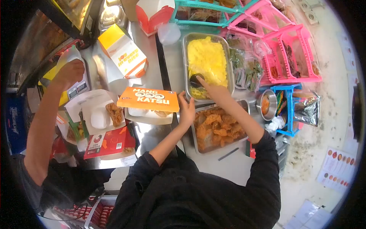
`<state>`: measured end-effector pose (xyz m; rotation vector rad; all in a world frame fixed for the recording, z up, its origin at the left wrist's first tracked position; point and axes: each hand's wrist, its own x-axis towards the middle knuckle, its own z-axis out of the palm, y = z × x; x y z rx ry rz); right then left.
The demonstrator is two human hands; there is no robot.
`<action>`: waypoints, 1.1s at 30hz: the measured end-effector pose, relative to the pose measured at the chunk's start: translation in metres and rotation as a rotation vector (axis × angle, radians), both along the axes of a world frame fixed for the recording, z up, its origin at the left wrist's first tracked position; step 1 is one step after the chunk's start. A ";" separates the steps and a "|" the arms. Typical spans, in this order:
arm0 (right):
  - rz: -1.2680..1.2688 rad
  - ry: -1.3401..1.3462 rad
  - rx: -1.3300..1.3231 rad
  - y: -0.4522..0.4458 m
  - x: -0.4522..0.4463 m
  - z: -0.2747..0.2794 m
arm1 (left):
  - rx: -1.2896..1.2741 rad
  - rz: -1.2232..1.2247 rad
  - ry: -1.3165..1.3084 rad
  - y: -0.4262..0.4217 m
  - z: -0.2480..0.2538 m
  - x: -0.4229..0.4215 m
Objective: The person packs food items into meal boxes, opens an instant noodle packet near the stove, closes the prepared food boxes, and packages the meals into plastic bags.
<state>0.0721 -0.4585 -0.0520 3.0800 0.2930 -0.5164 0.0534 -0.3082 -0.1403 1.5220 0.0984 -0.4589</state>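
Note:
My left hand [187, 111] is closed on the right edge of an open takeaway box with an orange lid [148, 100] marked "Mang Katsu"; some food shows below the lid. My right hand [207, 88] reaches over a metal tray [185, 65] of fluffy yellow food [207, 57], scrambled egg or rice. Its fingers are around a black utensil [195, 81] at the tray's near left side; the working end is not clear. Under my right forearm lies a second tray [198, 141] of fried breaded chicken [221, 128].
At left, a co-worker's hand [70, 72] is over a yellow and white package. Open boxes [101, 114] hold white rice and fried chicken, beside a red box [108, 143]. A white-yellow carton [124, 53], pink baskets [293, 53], a blue basket [292, 110] and a metal bowl [273, 101] stand around.

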 end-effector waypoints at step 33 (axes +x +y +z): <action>0.048 -0.275 -0.228 -0.012 0.022 -0.020 | -0.031 0.059 0.028 -0.004 -0.046 0.000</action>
